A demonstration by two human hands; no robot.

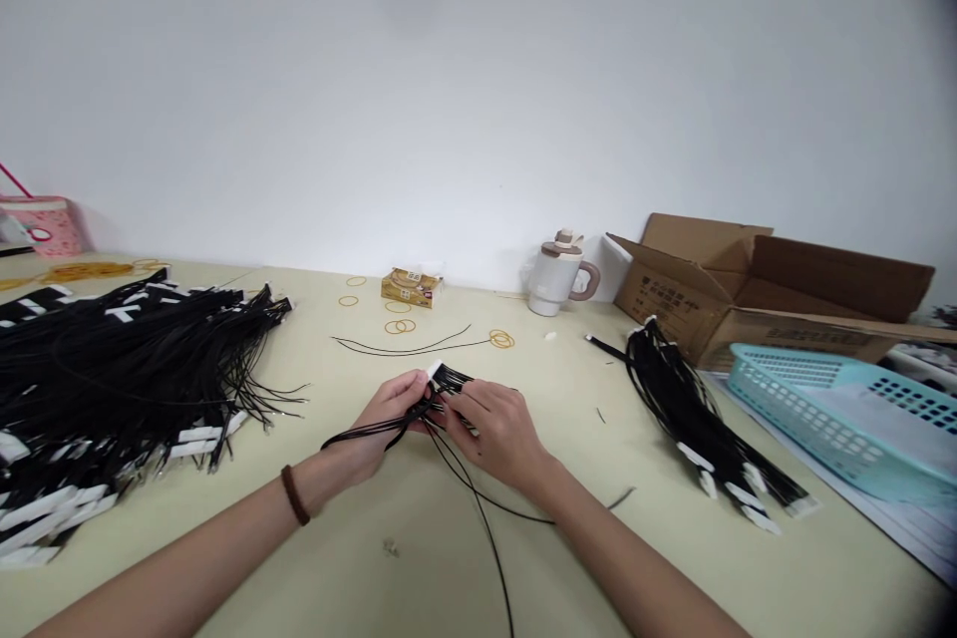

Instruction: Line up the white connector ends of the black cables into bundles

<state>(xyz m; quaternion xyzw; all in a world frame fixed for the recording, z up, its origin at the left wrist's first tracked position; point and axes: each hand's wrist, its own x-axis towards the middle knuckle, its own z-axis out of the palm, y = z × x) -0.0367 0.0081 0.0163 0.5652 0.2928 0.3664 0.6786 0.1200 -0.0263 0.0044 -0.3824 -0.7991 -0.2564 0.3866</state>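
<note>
A bundle of thin black cables (366, 432) with a white connector (435, 370) at one end is held over the middle of the table. My left hand (385, 419) is closed around it, close to the connector. On the right side of the bundle, my right hand (497, 429) pinches the black wires (451, 379) with bent fingers. Loose wires (489, 528) hang from between the hands toward the table's near edge and toward the right forearm. Exactly which strands the right fingertips grip is partly hidden.
A large pile of black cables (150, 349) covers the left. Behind lie rubber bands (400, 326), two loose wires, a small yellow box (411, 287) and a lidded mug (554, 277). Rightward are another cable bundle (684, 409), a cardboard box (673, 299) and a turquoise basket (829, 454).
</note>
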